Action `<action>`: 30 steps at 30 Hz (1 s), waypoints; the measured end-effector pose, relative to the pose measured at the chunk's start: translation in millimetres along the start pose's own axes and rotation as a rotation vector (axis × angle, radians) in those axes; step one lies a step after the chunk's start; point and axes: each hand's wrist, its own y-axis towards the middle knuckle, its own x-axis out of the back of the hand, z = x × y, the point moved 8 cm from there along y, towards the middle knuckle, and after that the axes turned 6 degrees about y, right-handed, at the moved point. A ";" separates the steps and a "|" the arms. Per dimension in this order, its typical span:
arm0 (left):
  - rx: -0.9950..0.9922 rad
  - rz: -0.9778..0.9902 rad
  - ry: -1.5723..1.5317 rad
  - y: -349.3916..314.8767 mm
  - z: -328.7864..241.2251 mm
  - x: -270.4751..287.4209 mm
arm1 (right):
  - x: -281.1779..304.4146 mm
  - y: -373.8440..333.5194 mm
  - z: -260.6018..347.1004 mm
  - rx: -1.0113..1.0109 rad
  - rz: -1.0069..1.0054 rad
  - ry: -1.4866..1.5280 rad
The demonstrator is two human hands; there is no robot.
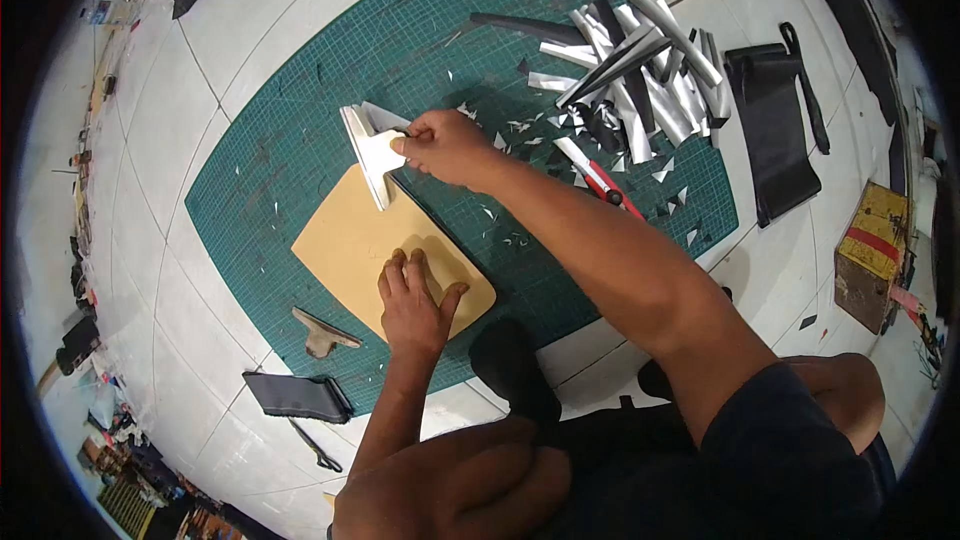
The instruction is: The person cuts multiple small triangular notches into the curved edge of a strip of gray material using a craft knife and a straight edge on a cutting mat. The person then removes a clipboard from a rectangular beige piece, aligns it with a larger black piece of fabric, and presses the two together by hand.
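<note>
A tan, rounded board (345, 235) lies on the green cutting mat (270, 160), with a dark strip along its right-hand edge. My left hand (415, 305) rests on the board's near part, fingers stretched out and thumb apart. At the board's far corner, my right hand (450, 145) grips a wide, pale metal bulldog clip (378, 153) by its handle end. The clip's long jaw lies across the far end of the board; I cannot tell how firmly it bites. A second bulldog clip (322, 334), duller in colour, lies on the mat left of the board.
Black and silver offcuts (640, 70) are heaped at the mat's far right, with small scraps around them. Nearby lies a red utility knife (608, 185). Folded black material (295, 396) and scissors (315, 447) are at the near left. Black sheet material (770, 130) lies on the right-hand tiles.
</note>
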 end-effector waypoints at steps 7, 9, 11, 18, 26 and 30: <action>-0.025 -0.068 -0.041 1.5 1.0 -0.7 | 1.7 -31.2 -21.6 -0.106 0.211 -0.130; -0.033 -0.090 -0.047 0.8 0.3 0.8 | -1.6 -34.5 -23.6 -0.111 0.245 -0.238; -0.030 -0.082 -0.023 1.1 -3.0 2.5 | -0.7 -32.5 -19.7 -0.111 0.243 -0.221; 0.006 -0.099 -0.037 -2.8 4.3 4.4 | -5.3 -53.3 17.1 0.120 0.170 -0.652; -0.049 -0.169 -0.067 -5.4 5.1 8.8 | 4.5 -144.5 3.4 0.323 0.117 -0.661; -0.055 -0.223 -0.103 -9.7 10.6 11.3 | 25.4 -161.2 -20.9 0.158 0.105 -0.576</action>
